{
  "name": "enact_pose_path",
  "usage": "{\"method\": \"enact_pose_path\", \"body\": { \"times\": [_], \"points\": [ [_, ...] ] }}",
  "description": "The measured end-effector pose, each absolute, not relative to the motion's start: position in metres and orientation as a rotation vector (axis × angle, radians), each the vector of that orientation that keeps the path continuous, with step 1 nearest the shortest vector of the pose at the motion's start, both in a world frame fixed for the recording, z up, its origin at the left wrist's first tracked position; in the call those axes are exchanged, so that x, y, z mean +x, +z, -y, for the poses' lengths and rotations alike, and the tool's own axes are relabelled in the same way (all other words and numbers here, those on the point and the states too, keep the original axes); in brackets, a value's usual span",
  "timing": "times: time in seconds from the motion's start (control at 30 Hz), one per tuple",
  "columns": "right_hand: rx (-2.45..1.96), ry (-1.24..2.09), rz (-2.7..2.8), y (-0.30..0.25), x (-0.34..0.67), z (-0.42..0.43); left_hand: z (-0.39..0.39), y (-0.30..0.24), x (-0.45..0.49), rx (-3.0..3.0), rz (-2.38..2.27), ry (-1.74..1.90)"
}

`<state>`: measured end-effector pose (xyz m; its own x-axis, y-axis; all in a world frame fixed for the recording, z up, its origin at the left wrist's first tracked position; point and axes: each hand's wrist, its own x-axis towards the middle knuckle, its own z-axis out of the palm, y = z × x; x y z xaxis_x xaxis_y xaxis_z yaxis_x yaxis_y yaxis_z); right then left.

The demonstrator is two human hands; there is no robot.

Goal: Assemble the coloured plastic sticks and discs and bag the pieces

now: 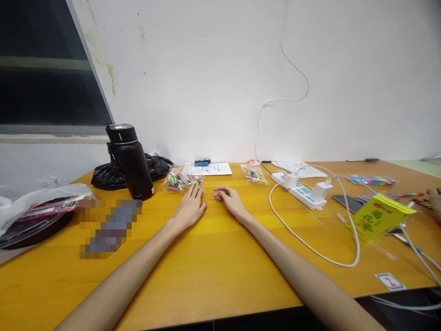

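My left hand (189,208) lies palm down on the yellow wooden table (206,276), fingers stretched out. Its fingertips reach the near edge of a clear plastic bag (179,182) with small colourful pieces inside; whether they press on it I cannot tell. To its right, my right hand (231,201) rests on the table with loosely bent fingers and nothing visible in them. A second clear bag (253,174) of small colourful pieces lies beyond the right hand. Behind the first bag are a printed white paper (220,169) and a blue-and-black screwdriver (202,162).
On the left stand a black bottle (129,161), a black plastic bag (160,166) and a white bag (14,202). To the right are a power strip (305,195) with white cables, a yellow-green box (379,218), a phone (344,202) and another person's hand (434,198).
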<state>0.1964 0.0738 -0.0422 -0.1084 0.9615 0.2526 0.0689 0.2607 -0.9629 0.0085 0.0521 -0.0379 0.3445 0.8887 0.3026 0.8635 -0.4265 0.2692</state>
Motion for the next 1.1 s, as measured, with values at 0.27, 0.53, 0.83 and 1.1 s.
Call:
{"method": "enact_pose_path", "body": {
  "times": [0.27,0.53,0.83,1.1],
  "points": [
    [-1.086,0.848,1.424,-0.043,0.212,-0.085,-0.04,-0.038,0.006,2.458,-1.403,0.792],
    [-1.202,0.4,1.562,-0.034,0.248,-0.088,-0.033,-0.022,0.008,2.406,-1.075,0.948],
    [-1.223,0.701,1.499,-0.033,0.244,-0.087,-0.047,-0.034,0.005,2.09,-1.065,1.175],
    [-0.999,0.814,1.522,-0.015,0.246,-0.079,-0.056,-0.045,0.013,1.384,-0.977,1.328]
  ]
}}
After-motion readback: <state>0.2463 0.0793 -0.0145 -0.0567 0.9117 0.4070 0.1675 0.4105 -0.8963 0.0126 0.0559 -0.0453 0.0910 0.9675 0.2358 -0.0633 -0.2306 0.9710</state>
